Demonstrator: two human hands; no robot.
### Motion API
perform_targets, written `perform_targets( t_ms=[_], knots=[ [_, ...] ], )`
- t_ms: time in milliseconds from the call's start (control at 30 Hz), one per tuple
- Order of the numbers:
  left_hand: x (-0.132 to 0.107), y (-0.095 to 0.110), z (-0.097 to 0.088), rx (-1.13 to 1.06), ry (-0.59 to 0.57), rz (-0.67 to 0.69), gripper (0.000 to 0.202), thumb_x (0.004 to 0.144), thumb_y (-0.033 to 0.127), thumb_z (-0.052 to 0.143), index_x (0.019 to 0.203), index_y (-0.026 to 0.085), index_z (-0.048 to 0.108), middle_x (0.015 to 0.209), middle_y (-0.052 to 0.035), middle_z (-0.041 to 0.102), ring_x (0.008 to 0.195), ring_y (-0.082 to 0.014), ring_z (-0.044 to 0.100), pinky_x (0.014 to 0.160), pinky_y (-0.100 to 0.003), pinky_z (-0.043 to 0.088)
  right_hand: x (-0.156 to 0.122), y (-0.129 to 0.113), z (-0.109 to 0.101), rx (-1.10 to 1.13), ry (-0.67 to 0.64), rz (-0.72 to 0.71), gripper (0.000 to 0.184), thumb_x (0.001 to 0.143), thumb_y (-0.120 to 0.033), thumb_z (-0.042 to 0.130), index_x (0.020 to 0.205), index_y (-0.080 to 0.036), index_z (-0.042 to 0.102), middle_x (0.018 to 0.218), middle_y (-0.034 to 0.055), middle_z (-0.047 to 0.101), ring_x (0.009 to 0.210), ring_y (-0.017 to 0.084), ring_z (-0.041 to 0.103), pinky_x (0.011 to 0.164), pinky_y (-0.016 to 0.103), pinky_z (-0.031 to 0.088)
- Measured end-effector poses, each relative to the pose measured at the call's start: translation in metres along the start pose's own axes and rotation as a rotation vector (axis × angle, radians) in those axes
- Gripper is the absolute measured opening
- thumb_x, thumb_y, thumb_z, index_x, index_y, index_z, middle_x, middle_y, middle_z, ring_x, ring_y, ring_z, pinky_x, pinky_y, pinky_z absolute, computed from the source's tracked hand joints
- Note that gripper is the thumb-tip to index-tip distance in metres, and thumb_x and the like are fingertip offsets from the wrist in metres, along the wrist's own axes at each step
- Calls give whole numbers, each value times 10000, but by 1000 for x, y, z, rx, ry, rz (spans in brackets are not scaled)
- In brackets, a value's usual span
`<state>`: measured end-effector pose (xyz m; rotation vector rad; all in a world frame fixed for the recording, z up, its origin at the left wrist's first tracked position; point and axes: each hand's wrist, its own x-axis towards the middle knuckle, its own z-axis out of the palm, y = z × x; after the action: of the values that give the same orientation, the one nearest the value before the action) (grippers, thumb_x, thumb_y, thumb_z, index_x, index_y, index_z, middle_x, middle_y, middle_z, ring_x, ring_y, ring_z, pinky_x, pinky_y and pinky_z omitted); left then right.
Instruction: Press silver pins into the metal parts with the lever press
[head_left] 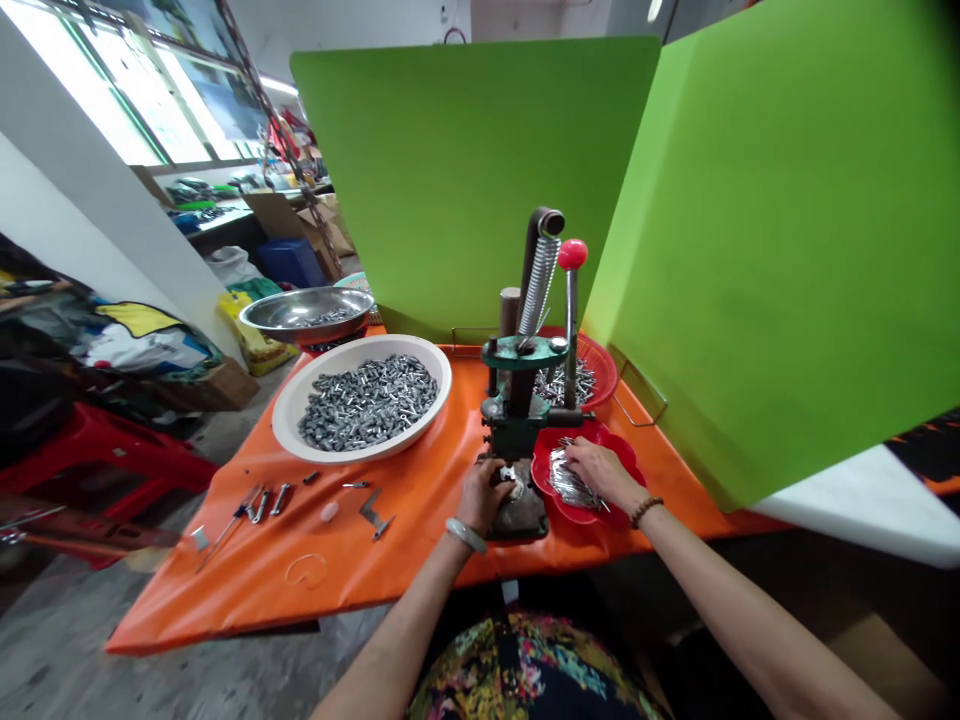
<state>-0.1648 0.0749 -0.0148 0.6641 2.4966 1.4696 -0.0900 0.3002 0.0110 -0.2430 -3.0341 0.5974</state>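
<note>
My left hand is at the base of a green hand press, fingers closed on a small shiny metal part whose exact kind I cannot make out. A red scalloped bowl of thin metal pins sits right of the press. In that bowl, my right hand has its fingers together on the pins; how many they grip is hidden. The press has a spring and an upright lever with a red ball knob.
A white basin of small grey metal parts stands on the orange tabletop at left, with a steel bowl behind. Loose tools and a bent metal bracket lie nearer. Behind the press is a red basket; green panels enclose the back and right.
</note>
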Motion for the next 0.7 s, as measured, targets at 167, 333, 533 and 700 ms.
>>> perform_targets(
  t_ms=[167,333,533,700],
  knots=[
    [-1,0,0,9,-6,22,281,628,248,636,901,190,604,837,-43,600,781,-141,524,743,-273,403,0,-9,3,88,94,8,179,827,-204,379,719,-141,508,778,52,529,643,108,472,586,221,335],
    [-2,4,-1,-21,7,-10,278,606,215,651,879,185,611,824,-41,609,784,-144,532,742,-273,410,-2,-48,8,679,96,94,209,802,-343,417,836,-150,490,633,0,508,517,87,457,498,202,371],
    [-2,10,-3,-39,-1,-15,247,618,155,627,862,187,615,838,-40,618,783,-136,545,747,-260,422,2,-99,16,1181,-9,176,189,689,-314,525,768,-152,471,500,-43,480,391,45,382,371,153,271],
    [-2,10,-4,-23,-13,-13,245,618,151,628,861,184,619,850,-39,616,793,-135,543,746,-252,422,10,-107,22,1104,20,212,103,640,-247,481,683,-160,445,430,-54,448,346,53,365,341,161,252]
  ],
)
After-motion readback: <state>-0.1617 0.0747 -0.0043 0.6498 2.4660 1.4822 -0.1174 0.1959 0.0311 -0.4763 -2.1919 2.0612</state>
